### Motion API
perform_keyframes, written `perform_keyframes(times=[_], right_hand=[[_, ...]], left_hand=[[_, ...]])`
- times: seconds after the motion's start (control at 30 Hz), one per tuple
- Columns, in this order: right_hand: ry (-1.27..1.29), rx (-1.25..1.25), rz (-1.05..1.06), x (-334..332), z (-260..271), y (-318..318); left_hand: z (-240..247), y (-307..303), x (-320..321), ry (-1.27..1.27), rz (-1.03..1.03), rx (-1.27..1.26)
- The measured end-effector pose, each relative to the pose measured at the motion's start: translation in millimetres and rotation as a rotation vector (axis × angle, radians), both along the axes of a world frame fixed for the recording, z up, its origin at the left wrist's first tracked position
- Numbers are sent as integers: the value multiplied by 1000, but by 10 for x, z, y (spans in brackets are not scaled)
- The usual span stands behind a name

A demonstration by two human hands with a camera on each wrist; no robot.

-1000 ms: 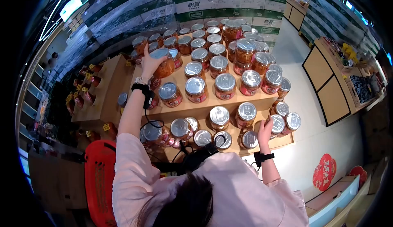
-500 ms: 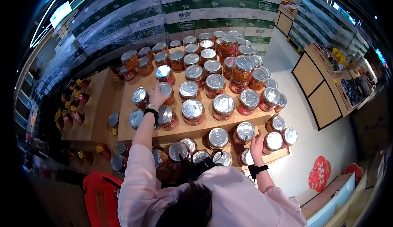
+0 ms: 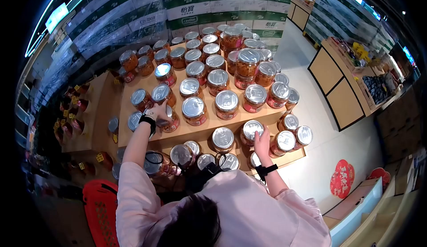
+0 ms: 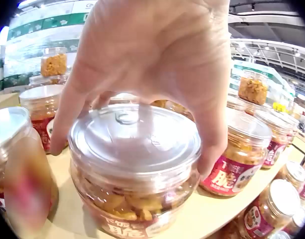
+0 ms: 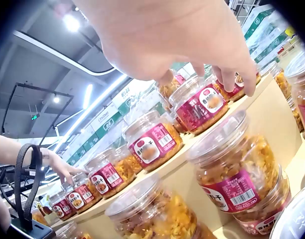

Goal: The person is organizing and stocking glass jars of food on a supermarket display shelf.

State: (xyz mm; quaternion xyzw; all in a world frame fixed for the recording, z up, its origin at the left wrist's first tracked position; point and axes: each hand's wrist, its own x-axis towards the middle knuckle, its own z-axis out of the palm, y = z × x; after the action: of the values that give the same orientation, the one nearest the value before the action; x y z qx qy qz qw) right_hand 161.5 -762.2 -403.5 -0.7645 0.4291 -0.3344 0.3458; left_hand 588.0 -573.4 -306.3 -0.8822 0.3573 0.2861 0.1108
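Silver-lidded, clear round jar (image 4: 135, 201) sits on pale wood tier (image 3: 202, 133); L hand (image 4: 152, 55) spreads wide astride it, prob. to span broad lid, contact unclear; R hand (image 3: 262, 145) loose-fingered, empty, by similar jar (image 3: 251, 127).

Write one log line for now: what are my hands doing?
left hand: around jar | right hand: open, near stacked jars

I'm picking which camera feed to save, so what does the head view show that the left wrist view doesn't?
Only the head view shows the pink top, the red floor decoration and the right hand.

Only the left wrist view shows the left hand's palm side and large white characters on the front of the jar beneath it.

Both show that jar and green-and-white boxes.
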Motion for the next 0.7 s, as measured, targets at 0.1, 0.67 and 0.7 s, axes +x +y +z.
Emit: perform_keyframes(times=[0.1,0.67,0.7], right_hand=[[-5,-26,-12,-213,16,-45],[-2,47,134,-530,-81,-105],[-1,65,142,-523,-119,-100]], left_hand=[[217,77,-5,10,1,8],[3219,1940,-1663,-452,279,-1295],[3295,2303,-1727,-561,264,-1248]])
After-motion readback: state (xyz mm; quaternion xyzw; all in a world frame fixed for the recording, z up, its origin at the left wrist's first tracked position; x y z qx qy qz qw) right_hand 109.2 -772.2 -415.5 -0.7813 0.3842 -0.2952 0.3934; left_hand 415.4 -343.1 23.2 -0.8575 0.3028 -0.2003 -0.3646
